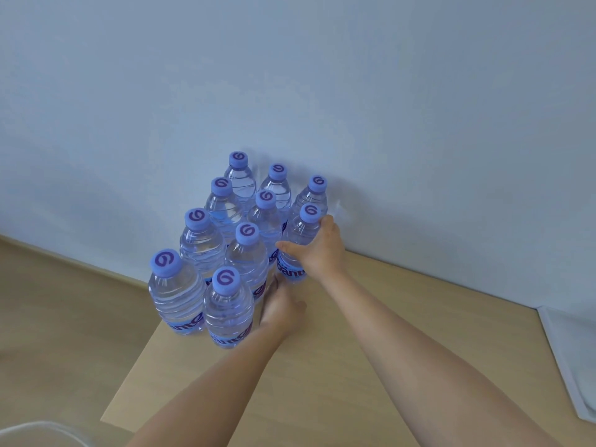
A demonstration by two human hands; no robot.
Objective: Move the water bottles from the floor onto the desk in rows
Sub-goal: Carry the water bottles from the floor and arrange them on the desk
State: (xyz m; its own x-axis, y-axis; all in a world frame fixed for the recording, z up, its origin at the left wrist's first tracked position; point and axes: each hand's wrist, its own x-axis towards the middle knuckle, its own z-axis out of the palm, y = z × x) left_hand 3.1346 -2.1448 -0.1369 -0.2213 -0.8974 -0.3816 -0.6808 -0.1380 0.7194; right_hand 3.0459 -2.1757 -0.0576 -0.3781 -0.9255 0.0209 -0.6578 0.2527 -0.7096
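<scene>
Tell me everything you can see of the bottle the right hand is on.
The bottle is clear ribbed plastic, full of water, with a lilac cap bearing a purple swirl and a blue label low on its body. It stands upright on the wooden desk, second from the wall in the right-hand column of ten. The right hand grips its shoulder, thumb across the front.

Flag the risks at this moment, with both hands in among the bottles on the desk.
1. The right hand grips a bottle packed close to its neighbours; a sideways nudge could topple several.
2. The left hand sits low against the middle-row bottle, so withdrawing it may knock that one.
3. The nearest-left bottle stands by the desk edge and could fall.
</scene>
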